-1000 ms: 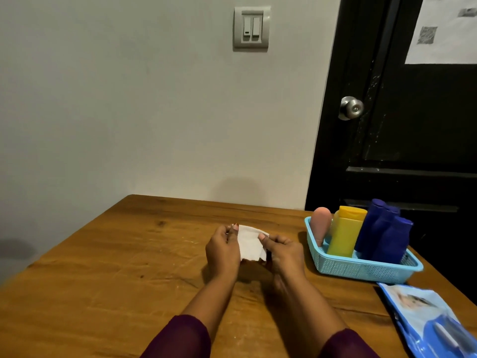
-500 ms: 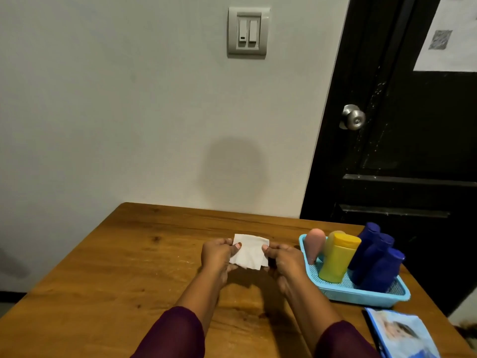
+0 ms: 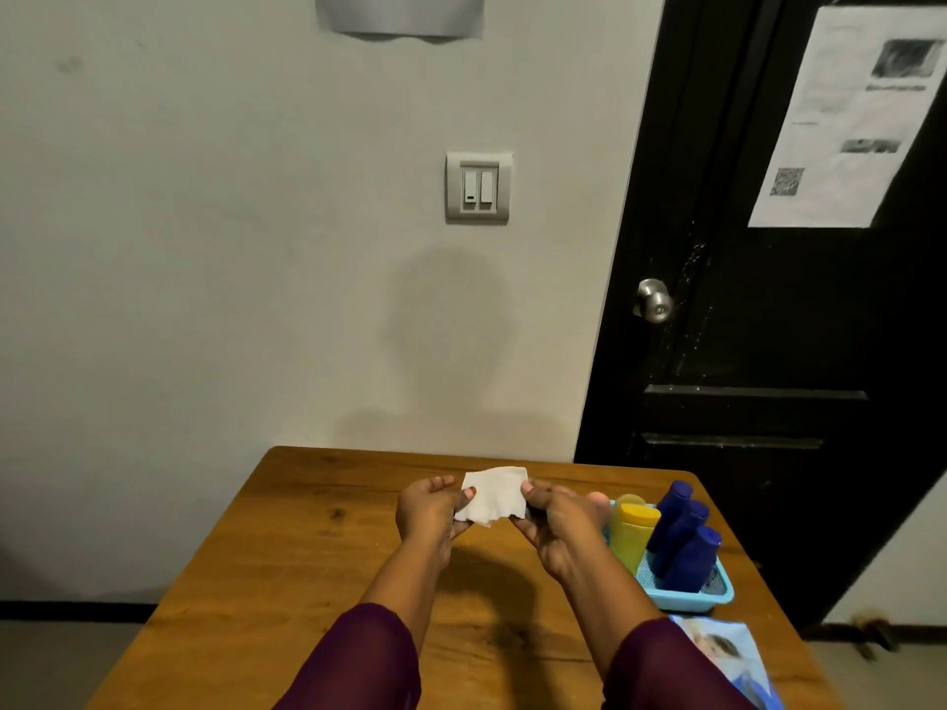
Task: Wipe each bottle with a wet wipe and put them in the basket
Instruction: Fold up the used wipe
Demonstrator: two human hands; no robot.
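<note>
the left hand and the right hand hold a white wet wipe above the middle of the desk. each hand pinches one short side between thumb and fingers. the wipe is spread flat, facing the person, with its long axis running left to right. its top edge is straight and its lower edge is crumpled.

just right of the right hand, a light blue basket sits close to the desk's right edge. a yellow bottle and three blue bottles stand in it, long axes pointing up and leaning a little. a pink bottle peeks out behind the right hand.

a pack of wipes lies at the near right corner, just beside the basket. bare wood shows from the hands out to the desk's left and far edges, with the wall beyond.
</note>
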